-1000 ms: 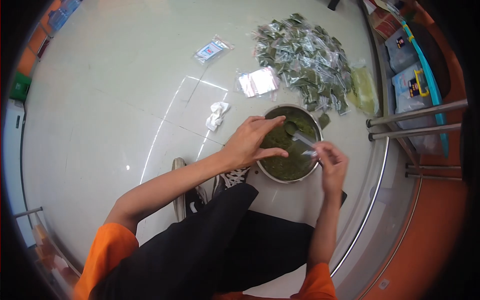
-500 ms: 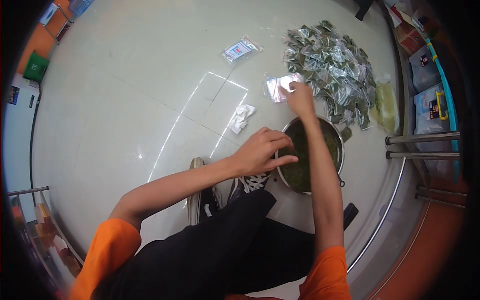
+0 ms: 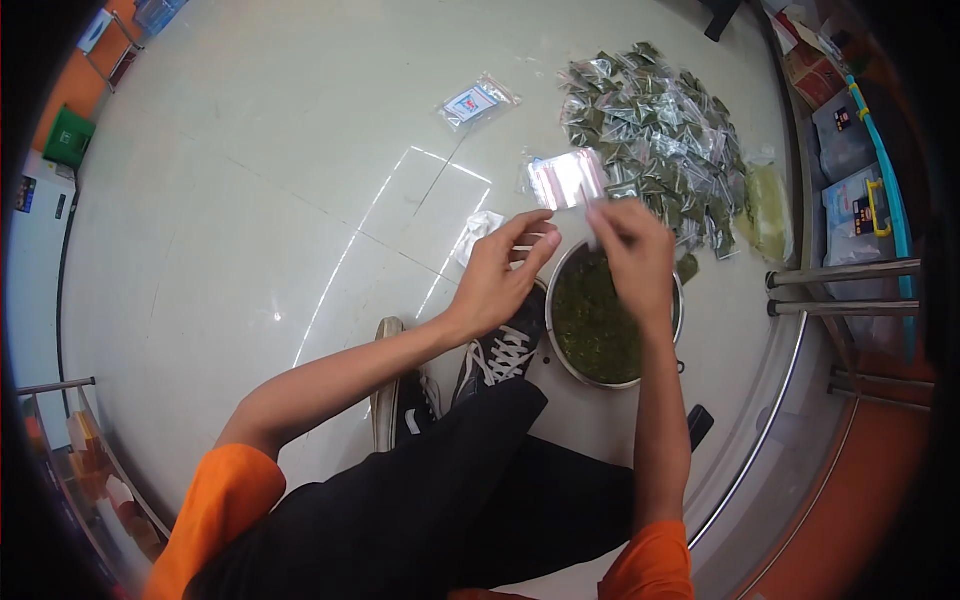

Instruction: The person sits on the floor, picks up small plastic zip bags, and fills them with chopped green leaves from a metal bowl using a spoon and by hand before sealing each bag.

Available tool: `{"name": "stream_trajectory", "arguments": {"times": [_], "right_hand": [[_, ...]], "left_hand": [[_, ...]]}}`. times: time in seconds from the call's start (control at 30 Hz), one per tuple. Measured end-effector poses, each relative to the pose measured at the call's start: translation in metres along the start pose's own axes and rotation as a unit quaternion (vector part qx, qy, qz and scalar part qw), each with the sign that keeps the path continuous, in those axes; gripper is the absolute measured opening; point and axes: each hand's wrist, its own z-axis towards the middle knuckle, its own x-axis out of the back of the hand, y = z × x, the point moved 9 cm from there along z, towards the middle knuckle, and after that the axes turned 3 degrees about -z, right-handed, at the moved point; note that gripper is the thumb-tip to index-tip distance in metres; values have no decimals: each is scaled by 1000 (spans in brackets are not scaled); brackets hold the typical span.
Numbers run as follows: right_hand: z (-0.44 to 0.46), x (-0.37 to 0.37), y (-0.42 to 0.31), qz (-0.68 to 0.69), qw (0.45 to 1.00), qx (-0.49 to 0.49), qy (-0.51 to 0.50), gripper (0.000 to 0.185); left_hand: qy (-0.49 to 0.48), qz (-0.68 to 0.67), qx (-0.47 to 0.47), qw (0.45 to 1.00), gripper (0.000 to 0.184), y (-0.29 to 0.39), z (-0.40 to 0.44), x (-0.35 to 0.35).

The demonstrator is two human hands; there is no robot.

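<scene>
A metal pot (image 3: 552, 352) on the floor holds chopped green leafy stuff (image 3: 597, 325). Over its far rim, my right hand (image 3: 640, 255) pinches what looks like a small clear plastic bag (image 3: 593, 228), blurred by motion. My left hand (image 3: 500, 275) hovers left of the pot with thumb and fingers apart and nothing between them. Just beyond both hands lies a shiny stack of flat plastic bags (image 3: 565, 180). Many small filled bags of green stuff (image 3: 650, 130) are heaped at the back right.
A crumpled white tissue (image 3: 478, 232) lies behind my left hand. Farther off is a packet with a blue-and-white label (image 3: 475, 102). A yellowish-green plastic bag (image 3: 770, 210) lies right of the heap, close to a metal rack (image 3: 840, 280). My shoes (image 3: 500, 350) are left of the pot.
My right hand has drawn back from the bag stack toward the pot, with a small clear bag in its fingers. My left hand has moved left and away from the pot, its fingers now raised.
</scene>
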Motion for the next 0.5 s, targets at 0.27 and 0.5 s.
{"name": "stream_trajectory", "arguments": {"times": [0.27, 0.5], "right_hand": [[-123, 34, -22, 33, 995, -71, 60, 24], [-137, 47, -41, 0, 994, 4, 110, 31]], "left_hand": [[-152, 3, 28, 988, 21, 14, -58, -56], [-139, -36, 70, 987, 11, 10, -64, -58]]}}
